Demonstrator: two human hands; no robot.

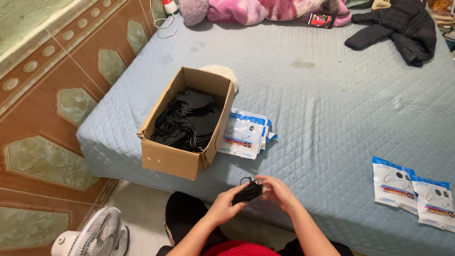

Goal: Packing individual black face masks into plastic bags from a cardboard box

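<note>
- A small stack of black fabric face masks (247, 192) is held over the near edge of the bed, between both hands and level with the person's lap.
- The left hand (226, 205) is closed around the lower left end of the stack, with the thumb laid on top.
- The right hand (277, 190) is curled over the right end of the stack, its fingers bent and pressed onto the masks; thin black ear loops are seen sticking out at the top.
- An open brown cardboard box (184, 124) is set on the pale blue quilted bed cover (332, 104), up and to the left of the hands, and is filled with more loose black masks (189, 121).
- A pile of flat white-and-blue plastic mask pouches (245, 135) is laid just beside the right wall of the box, touching it.
- Two further white-and-blue pouches (414, 192) are placed side by side, well apart to the right.
- A black padded jacket (398, 26) and a pink blanket (265, 9) are seen at the far side of the bed.
- A white electric fan (95, 234) is stood on the floor at the lower left.
</note>
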